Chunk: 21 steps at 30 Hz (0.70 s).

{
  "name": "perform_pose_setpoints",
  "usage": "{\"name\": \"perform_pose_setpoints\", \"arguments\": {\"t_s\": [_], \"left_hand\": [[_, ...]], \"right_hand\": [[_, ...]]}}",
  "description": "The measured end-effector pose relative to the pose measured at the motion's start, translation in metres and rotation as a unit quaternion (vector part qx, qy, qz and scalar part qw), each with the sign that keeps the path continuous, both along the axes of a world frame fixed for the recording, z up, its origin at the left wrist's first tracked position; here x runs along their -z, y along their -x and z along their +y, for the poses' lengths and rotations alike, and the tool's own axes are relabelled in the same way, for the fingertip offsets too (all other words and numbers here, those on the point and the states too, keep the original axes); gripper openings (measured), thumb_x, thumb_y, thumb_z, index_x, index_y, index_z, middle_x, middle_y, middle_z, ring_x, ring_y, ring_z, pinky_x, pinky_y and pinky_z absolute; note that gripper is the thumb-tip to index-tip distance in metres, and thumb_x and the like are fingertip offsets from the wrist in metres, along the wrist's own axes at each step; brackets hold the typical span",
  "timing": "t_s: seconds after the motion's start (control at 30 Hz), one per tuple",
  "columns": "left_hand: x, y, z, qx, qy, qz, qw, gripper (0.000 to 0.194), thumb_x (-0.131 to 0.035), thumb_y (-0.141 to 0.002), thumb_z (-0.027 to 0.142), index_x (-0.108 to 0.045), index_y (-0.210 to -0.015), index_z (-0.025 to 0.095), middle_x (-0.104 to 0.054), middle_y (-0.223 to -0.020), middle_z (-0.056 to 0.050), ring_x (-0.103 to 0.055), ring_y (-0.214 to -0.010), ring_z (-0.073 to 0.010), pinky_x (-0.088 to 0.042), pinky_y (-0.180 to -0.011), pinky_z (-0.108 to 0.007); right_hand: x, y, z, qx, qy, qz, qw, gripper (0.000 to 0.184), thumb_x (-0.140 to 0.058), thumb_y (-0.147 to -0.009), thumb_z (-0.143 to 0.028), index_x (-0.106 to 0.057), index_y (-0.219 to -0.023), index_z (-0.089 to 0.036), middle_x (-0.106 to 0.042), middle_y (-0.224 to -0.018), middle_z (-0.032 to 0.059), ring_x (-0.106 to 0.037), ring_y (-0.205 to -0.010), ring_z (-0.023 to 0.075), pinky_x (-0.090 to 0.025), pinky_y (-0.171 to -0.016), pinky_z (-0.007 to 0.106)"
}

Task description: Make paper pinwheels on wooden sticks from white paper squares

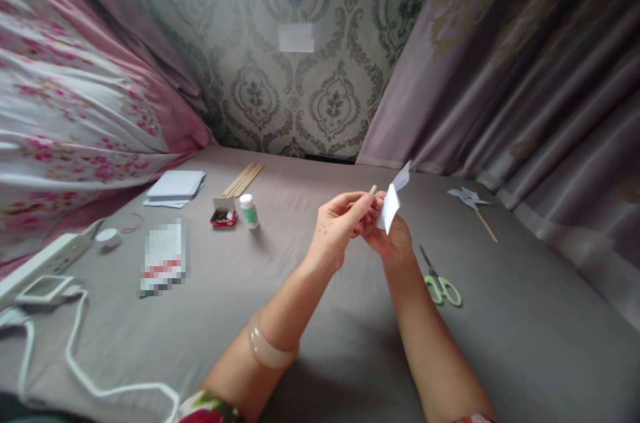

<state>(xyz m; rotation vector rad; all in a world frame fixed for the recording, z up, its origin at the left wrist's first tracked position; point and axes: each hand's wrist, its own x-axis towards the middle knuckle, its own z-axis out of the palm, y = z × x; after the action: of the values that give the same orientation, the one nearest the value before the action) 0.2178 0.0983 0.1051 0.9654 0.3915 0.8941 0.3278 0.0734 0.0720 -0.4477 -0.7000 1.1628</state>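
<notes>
My left hand point(340, 226) is closed around a thin wooden stick point(373, 189), whose pale tip pokes out above the thumb. Close against it, my right hand point(393, 236) is closed at a folded white paper pinwheel point(390, 208). The pinwheel's blades stand out on the right side of the hands, and the stick points toward it. Fingers hide the spot where stick and paper meet, so I cannot tell whether they are joined. Below my right wrist lies a pair of scissors point(440, 286) with green handles.
A finished pinwheel point(469, 197) on a stick lies far right. To the left are wooden sticks point(244, 179), a small red box point(223, 216), a white-and-green bottle point(249, 211), stacked white paper point(175, 185), a blurred packet point(163, 257) and a power strip point(47, 263) with white cables.
</notes>
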Motion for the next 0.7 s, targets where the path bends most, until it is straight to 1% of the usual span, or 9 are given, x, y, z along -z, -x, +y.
{"name": "perform_pose_setpoints", "arguments": {"t_s": [0.1,0.2,0.27,0.33,0.4,0.5,0.6,0.7], "left_hand": [[-0.003,0.004,-0.002,0.004,-0.005,-0.001,1.000,0.026,-0.077,-0.067,0.038,-0.073,-0.076,0.014,-0.061,-0.062,0.000,-0.042,-0.049,-0.0046,-0.025,-0.045,-0.020],[-0.005,0.006,-0.004,0.012,0.007,-0.027,1.000,0.023,-0.076,-0.068,0.036,-0.073,-0.076,0.014,-0.061,-0.061,0.000,-0.041,-0.049,-0.0043,-0.024,-0.044,-0.020],[-0.007,0.007,-0.005,0.028,0.033,-0.046,0.998,0.022,-0.075,-0.069,0.034,-0.074,-0.078,0.014,-0.061,-0.063,0.000,-0.042,-0.048,-0.0036,-0.025,-0.044,-0.019],[-0.010,0.009,-0.005,0.053,0.075,-0.057,0.994,0.021,-0.075,-0.070,0.030,-0.073,-0.080,0.012,-0.062,-0.064,-0.001,-0.045,-0.050,-0.0035,-0.030,-0.047,-0.018],[-0.014,0.011,-0.006,0.074,0.118,-0.060,0.988,0.018,-0.074,-0.069,0.023,-0.073,-0.082,0.010,-0.062,-0.064,-0.001,-0.049,-0.052,-0.0040,-0.036,-0.051,-0.018],[-0.022,0.016,-0.006,0.087,0.156,-0.056,0.982,0.016,-0.072,-0.069,0.013,-0.072,-0.084,0.009,-0.064,-0.065,-0.002,-0.052,-0.054,-0.0045,-0.040,-0.056,-0.017],[-0.028,0.018,-0.006,0.090,0.164,-0.046,0.981,0.018,-0.069,-0.069,0.008,-0.072,-0.087,0.007,-0.065,-0.067,-0.003,-0.054,-0.056,-0.0050,-0.042,-0.058,-0.017],[-0.030,0.019,-0.008,0.092,0.160,-0.041,0.982,0.020,-0.068,-0.069,0.007,-0.072,-0.089,0.007,-0.065,-0.067,-0.004,-0.055,-0.056,-0.0055,-0.042,-0.057,-0.017]], "right_hand": [[-0.005,0.005,-0.004,0.004,-0.007,-0.026,1.000,0.017,-0.072,-0.076,-0.026,-0.058,-0.066,-0.023,-0.055,-0.058,-0.0068,-0.054,-0.051,0.0111,-0.047,-0.045,0.023],[-0.009,0.006,-0.008,-0.016,-0.017,-0.047,0.999,0.017,-0.073,-0.075,-0.027,-0.058,-0.066,-0.023,-0.055,-0.058,-0.0076,-0.055,-0.050,0.0108,-0.048,-0.045,0.023],[-0.011,0.005,-0.010,-0.019,-0.018,-0.048,0.999,0.018,-0.074,-0.074,-0.028,-0.058,-0.067,-0.024,-0.055,-0.059,-0.0077,-0.056,-0.051,0.0109,-0.050,-0.045,0.024],[-0.012,0.003,-0.010,-0.006,-0.018,-0.023,1.000,0.019,-0.075,-0.073,-0.028,-0.057,-0.067,-0.024,-0.056,-0.061,-0.0080,-0.057,-0.054,0.0104,-0.051,-0.046,0.023],[-0.012,0.002,-0.011,0.006,-0.018,0.010,1.000,0.021,-0.076,-0.072,-0.026,-0.055,-0.067,-0.023,-0.056,-0.063,-0.0087,-0.058,-0.057,0.0090,-0.052,-0.049,0.020],[-0.013,0.002,-0.011,-0.006,-0.026,0.025,0.999,0.023,-0.074,-0.074,-0.026,-0.053,-0.067,-0.023,-0.053,-0.062,-0.0092,-0.057,-0.059,0.0079,-0.053,-0.052,0.019],[-0.014,0.002,-0.010,-0.024,-0.042,0.014,0.999,0.024,-0.074,-0.075,-0.029,-0.052,-0.067,-0.023,-0.051,-0.061,-0.0093,-0.057,-0.059,0.0083,-0.054,-0.053,0.020],[-0.015,0.000,-0.011,-0.032,-0.049,-0.004,0.998,0.024,-0.072,-0.077,-0.030,-0.051,-0.067,-0.022,-0.050,-0.061,-0.0084,-0.057,-0.062,0.0097,-0.054,-0.054,0.022]]}}
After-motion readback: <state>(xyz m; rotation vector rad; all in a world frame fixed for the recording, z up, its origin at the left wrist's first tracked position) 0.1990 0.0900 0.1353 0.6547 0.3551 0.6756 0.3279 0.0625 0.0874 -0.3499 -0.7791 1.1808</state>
